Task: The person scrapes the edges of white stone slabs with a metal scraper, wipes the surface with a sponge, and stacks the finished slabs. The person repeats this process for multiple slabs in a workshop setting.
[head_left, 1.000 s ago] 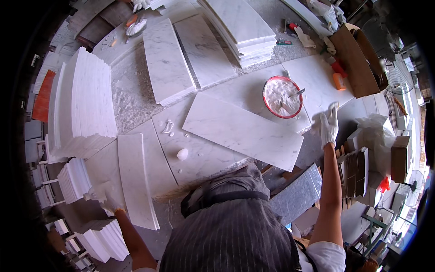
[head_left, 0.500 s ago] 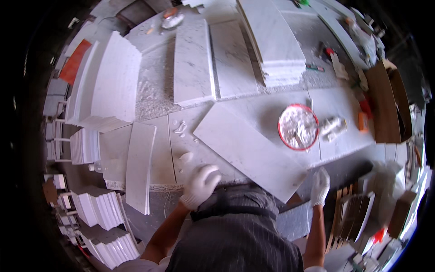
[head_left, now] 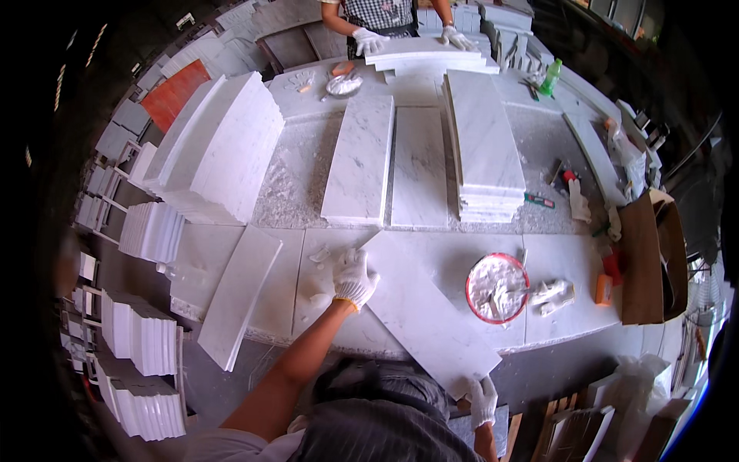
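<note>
A long white marble slab (head_left: pixel 425 305) lies slanted on the workbench, from upper left to lower right. My left hand (head_left: pixel 353 277), in a white glove, rests on the slab's far left corner. My right hand (head_left: pixel 483 400), also gloved, grips its near right corner at the bench edge. A red-rimmed bowl of white paste (head_left: pixel 497 287) with a tool in it stands just right of the slab. A crumpled white glove (head_left: pixel 553 296) lies beside the bowl.
Two marble slabs (head_left: pixel 360 160) lie flat further back, next to a stack of slabs (head_left: pixel 483 151). Leaning slabs (head_left: pixel 219 151) fill the left side. Another person's gloved hands (head_left: pixel 368 38) hold slabs at the far end. A brown cardboard box (head_left: pixel 645 259) stands right.
The view has tilted up toward the far bench. My left hand has moved from my body to the slab's far corner. My right hand stays on the near corner.
</note>
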The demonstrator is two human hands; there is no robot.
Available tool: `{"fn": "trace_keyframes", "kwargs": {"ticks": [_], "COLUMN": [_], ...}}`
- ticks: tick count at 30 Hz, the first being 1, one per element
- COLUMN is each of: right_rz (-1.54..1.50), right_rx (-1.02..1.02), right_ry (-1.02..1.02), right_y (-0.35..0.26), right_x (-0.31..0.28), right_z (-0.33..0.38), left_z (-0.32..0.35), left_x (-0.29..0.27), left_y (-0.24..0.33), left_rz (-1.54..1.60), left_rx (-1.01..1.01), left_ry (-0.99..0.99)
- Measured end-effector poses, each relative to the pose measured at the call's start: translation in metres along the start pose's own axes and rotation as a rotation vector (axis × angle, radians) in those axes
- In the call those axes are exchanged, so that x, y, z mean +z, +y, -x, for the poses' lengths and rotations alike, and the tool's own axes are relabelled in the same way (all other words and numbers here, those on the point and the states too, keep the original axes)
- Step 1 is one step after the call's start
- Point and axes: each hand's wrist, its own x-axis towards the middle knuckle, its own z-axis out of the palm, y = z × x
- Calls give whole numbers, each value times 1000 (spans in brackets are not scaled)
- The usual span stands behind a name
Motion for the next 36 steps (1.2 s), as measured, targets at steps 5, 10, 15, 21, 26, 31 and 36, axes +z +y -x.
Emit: {"fn": "trace_keyframes", "kwargs": {"ticks": [5,10,15,21,26,31,36], "right_rz": [-4,125,-39,68,-92,-291,-427], "right_rx": [-35,-96,37,367,267,114,57], "right_ry": [35,69,110,-206,-282,-317,-168], "right_y": [17,11,17,19,-9,-4,-1], "right_x": [1,7,3,-17,-1,-25,-29], "right_z": [-6,-6,-8,1,15,22,40], "left_z": [-11,-19,4,12,8,16,69], "left_x": [1,-2,13,-8,-14,-6,-74], "left_y": [-1,-1,1,17,22,3,33], "left_rz": [62,-24,-11,-10,-68,129,642], "left_rx": [-131,-197,-190,-137,-92,-6,23], "left_ry": [-130,-171,-56,-86,-75,68,35]}}
